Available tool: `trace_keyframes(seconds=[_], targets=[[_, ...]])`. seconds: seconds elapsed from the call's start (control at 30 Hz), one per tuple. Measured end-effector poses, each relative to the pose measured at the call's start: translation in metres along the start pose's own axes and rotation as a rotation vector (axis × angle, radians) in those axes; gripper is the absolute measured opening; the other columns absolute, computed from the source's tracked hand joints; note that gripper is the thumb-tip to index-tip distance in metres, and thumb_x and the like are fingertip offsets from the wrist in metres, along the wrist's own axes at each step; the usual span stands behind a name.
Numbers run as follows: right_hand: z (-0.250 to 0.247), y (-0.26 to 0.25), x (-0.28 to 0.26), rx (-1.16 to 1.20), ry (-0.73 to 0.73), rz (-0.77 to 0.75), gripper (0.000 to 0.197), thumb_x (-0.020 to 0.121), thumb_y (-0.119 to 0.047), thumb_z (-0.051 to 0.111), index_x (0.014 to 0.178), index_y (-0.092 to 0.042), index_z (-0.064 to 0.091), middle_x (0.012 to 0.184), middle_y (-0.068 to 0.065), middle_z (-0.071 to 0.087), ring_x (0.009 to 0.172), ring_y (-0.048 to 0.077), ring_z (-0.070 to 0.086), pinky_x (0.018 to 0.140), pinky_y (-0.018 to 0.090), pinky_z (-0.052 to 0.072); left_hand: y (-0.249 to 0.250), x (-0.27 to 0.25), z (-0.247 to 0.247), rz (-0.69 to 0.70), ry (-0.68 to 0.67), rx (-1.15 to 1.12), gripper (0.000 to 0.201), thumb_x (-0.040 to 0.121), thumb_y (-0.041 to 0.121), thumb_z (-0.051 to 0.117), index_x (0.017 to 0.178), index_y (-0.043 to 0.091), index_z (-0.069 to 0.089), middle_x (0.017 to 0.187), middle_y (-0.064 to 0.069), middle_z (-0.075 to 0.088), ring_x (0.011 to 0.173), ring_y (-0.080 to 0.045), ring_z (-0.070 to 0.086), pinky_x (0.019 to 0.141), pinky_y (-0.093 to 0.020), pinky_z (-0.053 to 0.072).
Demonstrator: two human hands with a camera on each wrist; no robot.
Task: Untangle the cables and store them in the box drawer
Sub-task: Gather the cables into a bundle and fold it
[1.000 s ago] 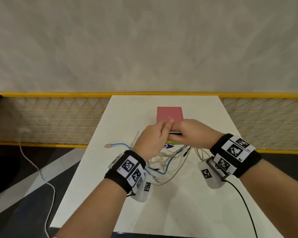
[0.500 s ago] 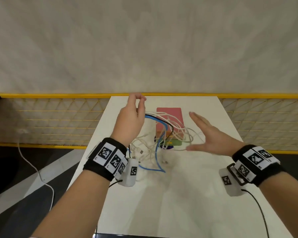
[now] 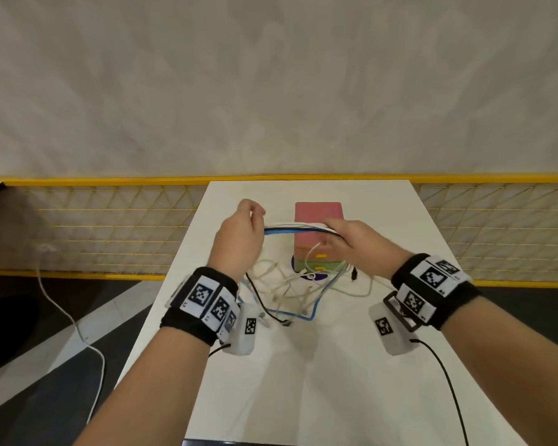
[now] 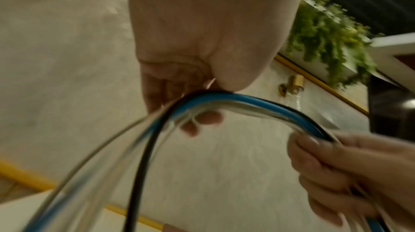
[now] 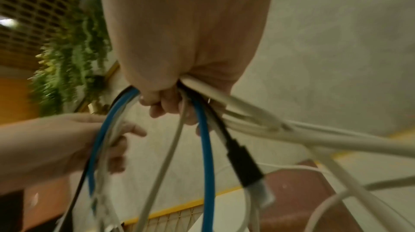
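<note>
White table [image 3: 351,365] below both hands, the pink box [image 3: 318,217] standing just beyond the fingers with its drawers shut. Between the hands runs a bundle of cables [image 3: 295,227], white, blue and black, held up above the table while the loose ends trail down in a tangle under the wrists. The left hand [image 3: 239,239] curls its fingers around one end, the right hand [image 3: 356,244] clamps the other

A yellow mesh fence [image 3: 110,226] stands behind the white table [image 3: 303,381].
</note>
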State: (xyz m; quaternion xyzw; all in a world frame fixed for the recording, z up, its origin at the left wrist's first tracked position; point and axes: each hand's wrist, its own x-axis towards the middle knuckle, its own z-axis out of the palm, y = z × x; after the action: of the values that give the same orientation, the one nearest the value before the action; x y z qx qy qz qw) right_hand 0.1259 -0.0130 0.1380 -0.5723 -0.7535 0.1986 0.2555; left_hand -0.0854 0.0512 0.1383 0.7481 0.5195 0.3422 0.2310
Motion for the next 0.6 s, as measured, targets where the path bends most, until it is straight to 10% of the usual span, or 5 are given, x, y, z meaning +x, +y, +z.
trace_keyframes(seconds=[0.17,0.3,0.47,0.6], targets=[[0.014,-0.030,0.014,-0.218,-0.129,-0.091,0.015,0.094,-0.008,0.045,0.090,-0.005,0.059,0.067,0.004,0.056,0.064,0.023,0.052,0.061,0.036,0.040,0.038,-0.019,0.017,0.375,0.022,0.084,0.033,0.103,0.033,0.034,0.125,0.018,0.054,0.112,-0.005,0.063,0.100,-0.021,0.061,0.087,-0.038,0.048],[0.013,-0.033,0.015,-0.032,-0.097,-0.043,0.016,0.094,-0.014,0.050,0.106,-0.007,0.057,0.089,0.010,0.069,0.082,0.023,0.065,0.074,0.038,0.052,0.038,-0.018,0.023,0.186,-0.170,0.182,0.047,0.100,0.053,0.025,0.114,0.021,0.056,0.087,-0.009,0.071,0.083,-0.029,0.065,0.070,-0.037,0.050],[-0.001,-0.015,0.002,0.225,-0.051,-0.026,0.020,0.092,-0.024,0.057,0.101,-0.013,0.043,0.092,0.013,0.069,0.083,0.028,0.066,0.078,0.043,0.055,0.031,-0.007,0.012,0.145,-0.074,0.304,0.064,0.097,0.058,0.035,0.049,0.017,0.038,0.048,0.000,0.044,0.058,-0.027,0.049,0.054,-0.033,0.034],[-0.013,-0.006,-0.004,0.234,-0.106,-0.028,0.010,0.094,-0.019,0.055,0.095,-0.008,0.055,0.071,-0.011,0.063,0.063,0.004,0.060,0.062,0.014,0.048,0.034,-0.003,0.013,0.083,-0.055,0.182,0.067,0.097,0.058,0.038,0.048,0.012,0.037,0.048,-0.008,0.046,0.056,-0.029,0.047,0.055,-0.037,0.036]])
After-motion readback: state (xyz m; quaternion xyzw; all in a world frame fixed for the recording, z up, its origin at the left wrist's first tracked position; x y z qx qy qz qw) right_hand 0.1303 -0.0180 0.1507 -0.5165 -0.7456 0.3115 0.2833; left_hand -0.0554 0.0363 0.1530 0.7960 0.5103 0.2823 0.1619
